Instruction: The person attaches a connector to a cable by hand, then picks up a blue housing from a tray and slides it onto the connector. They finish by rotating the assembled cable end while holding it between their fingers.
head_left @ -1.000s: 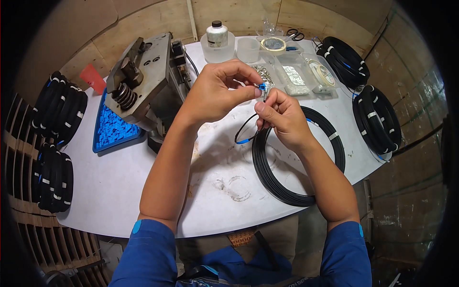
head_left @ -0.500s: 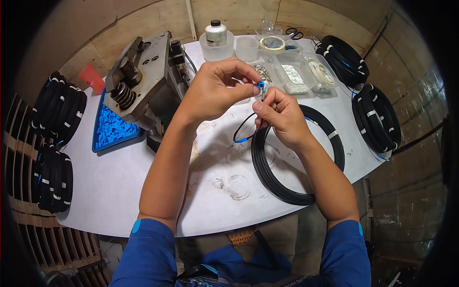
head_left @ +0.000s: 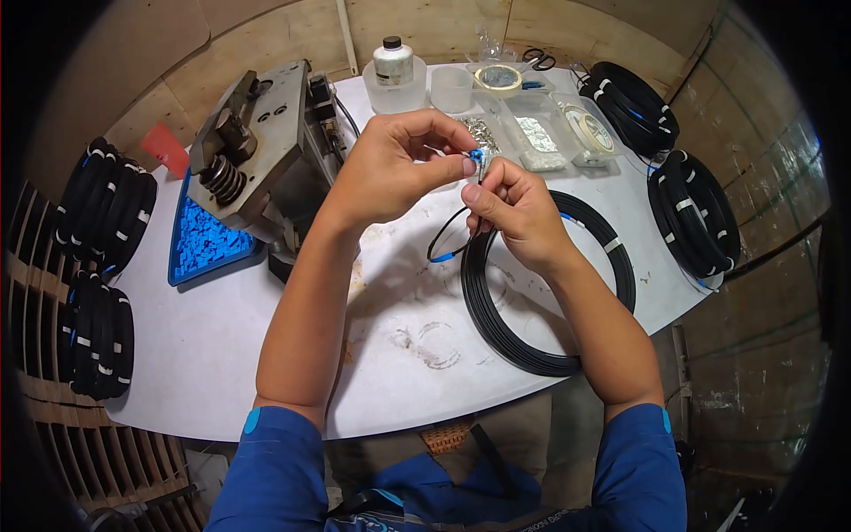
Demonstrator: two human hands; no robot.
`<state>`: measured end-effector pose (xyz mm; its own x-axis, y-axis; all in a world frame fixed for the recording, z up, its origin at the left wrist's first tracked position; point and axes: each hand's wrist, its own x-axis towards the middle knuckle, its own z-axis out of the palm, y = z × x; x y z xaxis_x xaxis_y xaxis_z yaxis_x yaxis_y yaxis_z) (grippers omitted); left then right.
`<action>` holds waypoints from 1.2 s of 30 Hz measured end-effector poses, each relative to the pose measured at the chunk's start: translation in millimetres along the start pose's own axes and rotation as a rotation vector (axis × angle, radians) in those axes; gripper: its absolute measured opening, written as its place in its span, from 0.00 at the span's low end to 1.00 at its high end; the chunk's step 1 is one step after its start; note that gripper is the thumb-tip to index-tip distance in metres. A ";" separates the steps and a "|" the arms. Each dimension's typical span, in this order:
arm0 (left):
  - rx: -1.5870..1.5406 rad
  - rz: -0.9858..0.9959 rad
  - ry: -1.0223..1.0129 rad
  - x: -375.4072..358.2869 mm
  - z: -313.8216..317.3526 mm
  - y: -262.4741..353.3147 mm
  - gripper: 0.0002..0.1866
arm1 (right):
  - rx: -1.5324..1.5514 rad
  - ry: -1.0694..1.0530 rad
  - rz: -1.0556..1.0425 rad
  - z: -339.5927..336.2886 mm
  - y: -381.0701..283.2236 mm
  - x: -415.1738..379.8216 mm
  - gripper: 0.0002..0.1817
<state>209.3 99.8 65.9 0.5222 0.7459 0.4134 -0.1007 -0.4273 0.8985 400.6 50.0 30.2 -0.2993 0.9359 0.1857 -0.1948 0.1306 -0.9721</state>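
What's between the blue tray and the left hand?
In the head view, the metal machine stands between the blue tray and the left hand.

Pinched a small blue plastic piece (head_left: 477,156) in the left hand (head_left: 399,168) at one o'clock, a thin black cable (head_left: 435,236) in the right hand (head_left: 510,208) at two. Faced a ring-shaped black coil (head_left: 509,340) at three, a grey metal machine (head_left: 270,133) at ten.

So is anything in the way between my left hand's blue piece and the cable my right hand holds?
Nothing visible: the left hand pinches the blue piece close to the cable in the right hand. Whether they touch, I can't tell.
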 end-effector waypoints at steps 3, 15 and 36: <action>-0.011 -0.012 -0.003 -0.2 0.3 0.1 0.09 | -0.005 0.003 0.002 0.0 -0.8 -0.3 0.12; 0.047 0.059 -0.016 0.4 1.2 0.2 0.09 | 0.002 0.007 -0.001 -0.2 0.7 0.4 0.12; -0.367 -0.034 0.259 -0.8 13.0 5.6 0.17 | 0.068 0.061 -0.077 14.4 6.9 -0.5 0.10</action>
<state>219.3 90.2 68.7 0.3062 0.8796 0.3640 -0.4048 -0.2257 0.8861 386.0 45.7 25.5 -0.2236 0.9424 0.2487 -0.2783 0.1828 -0.9429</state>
